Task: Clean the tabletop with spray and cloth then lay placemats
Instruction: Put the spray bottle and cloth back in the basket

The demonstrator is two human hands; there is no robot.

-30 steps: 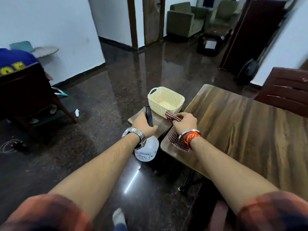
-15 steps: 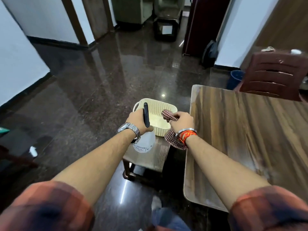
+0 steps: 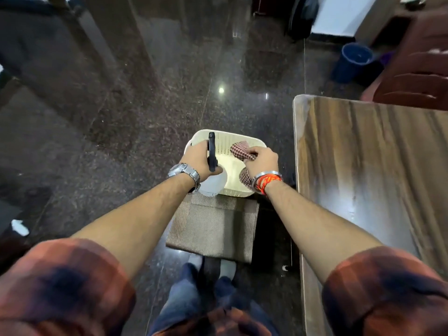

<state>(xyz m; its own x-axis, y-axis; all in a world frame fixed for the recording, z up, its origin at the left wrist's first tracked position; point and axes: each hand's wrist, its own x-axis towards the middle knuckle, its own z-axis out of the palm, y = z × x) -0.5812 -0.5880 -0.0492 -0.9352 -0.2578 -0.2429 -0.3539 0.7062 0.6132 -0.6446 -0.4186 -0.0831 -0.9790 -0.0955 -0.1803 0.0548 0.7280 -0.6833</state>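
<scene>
Both hands hover over a cream basket (image 3: 242, 141) on a small stool (image 3: 213, 229): left hand (image 3: 197, 158) clamped around a spray bottle (image 3: 214, 183), right hand (image 3: 263, 160) gripping a checked cloth (image 3: 238, 150), left of the wooden table (image 3: 368, 178).

Rolled plaid sleeves (image 3: 60, 282), steel watch (image 3: 185, 172), bangle (image 3: 265, 175).

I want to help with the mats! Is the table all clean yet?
I can't tell if it's clean. The left hand holds the spray bottle and the right hand the checked cloth, both over the basket beside the table. No placemats show on the table, so those are left.
</scene>
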